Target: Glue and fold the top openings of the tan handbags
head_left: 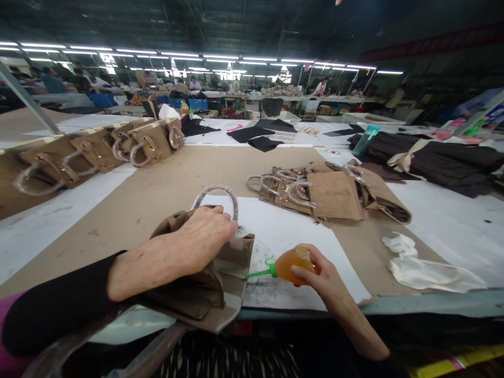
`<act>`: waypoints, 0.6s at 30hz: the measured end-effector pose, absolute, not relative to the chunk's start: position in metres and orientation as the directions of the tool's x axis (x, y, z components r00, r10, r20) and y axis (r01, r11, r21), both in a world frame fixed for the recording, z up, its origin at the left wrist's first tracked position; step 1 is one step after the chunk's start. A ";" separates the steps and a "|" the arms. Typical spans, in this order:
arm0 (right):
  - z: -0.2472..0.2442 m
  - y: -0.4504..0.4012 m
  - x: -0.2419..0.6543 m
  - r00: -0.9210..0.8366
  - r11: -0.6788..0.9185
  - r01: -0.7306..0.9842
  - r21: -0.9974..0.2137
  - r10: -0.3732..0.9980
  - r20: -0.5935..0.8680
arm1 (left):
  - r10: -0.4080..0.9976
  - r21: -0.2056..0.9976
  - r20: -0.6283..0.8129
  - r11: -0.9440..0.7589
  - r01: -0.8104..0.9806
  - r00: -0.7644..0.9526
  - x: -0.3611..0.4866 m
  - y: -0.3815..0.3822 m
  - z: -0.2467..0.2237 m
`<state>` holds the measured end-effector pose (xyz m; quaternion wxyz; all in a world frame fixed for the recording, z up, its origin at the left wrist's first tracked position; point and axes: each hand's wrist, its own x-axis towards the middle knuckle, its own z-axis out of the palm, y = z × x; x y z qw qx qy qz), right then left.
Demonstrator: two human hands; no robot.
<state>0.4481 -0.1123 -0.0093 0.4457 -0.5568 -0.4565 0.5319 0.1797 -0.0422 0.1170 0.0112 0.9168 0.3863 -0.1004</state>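
A brown handbag (197,294) lies tilted at the table's front edge, its lining and a pale edge turned toward me. My left hand (205,233) is closed on the bag's upper edge, just below a plastic-wrapped handle (222,190); its fingertips are mostly hidden. In my right hand (321,273) is a squeeze bottle (293,264) of amber liquid, held on its side. The bottle's green nozzle (260,273) points left, its tip at the bag's open edge. Whether the tip touches the edge I cannot tell.
Several brown handbags (338,194) lie piled beyond my right hand. More bags (94,149) stand in a row at left. A crumpled white sheet (429,270) lies at right, near dark bundled fabric (441,157). Black pieces (260,134) lie farther back. People work in the background.
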 end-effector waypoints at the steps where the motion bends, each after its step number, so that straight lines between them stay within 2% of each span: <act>1: -0.008 -0.111 0.447 0.041 -0.197 -0.019 -0.980 0.979 -0.198 | 0.726 -0.102 -0.170 -0.686 0.721 0.666 0.180 -0.039 0.120; 4: -0.005 -0.104 0.443 0.092 -0.189 -0.105 -0.976 0.976 -0.198 | 0.777 -0.233 -0.109 -0.626 0.744 0.619 0.179 -0.030 0.124; 7: -0.008 -0.093 0.441 0.093 -0.149 -0.110 -0.983 0.983 -0.159 | 0.786 -0.296 -0.074 -0.605 0.739 0.614 0.179 -0.027 0.116; 13: -0.024 -0.078 0.435 0.166 -0.099 -0.050 -0.994 0.980 -0.106 | 0.770 -0.250 -0.044 -0.625 0.739 0.636 0.176 -0.032 0.078; 18: -0.031 -0.071 0.431 0.210 -0.056 0.033 -0.998 0.976 -0.047 | 0.769 -0.215 -0.052 -0.632 0.744 0.638 0.172 -0.034 0.075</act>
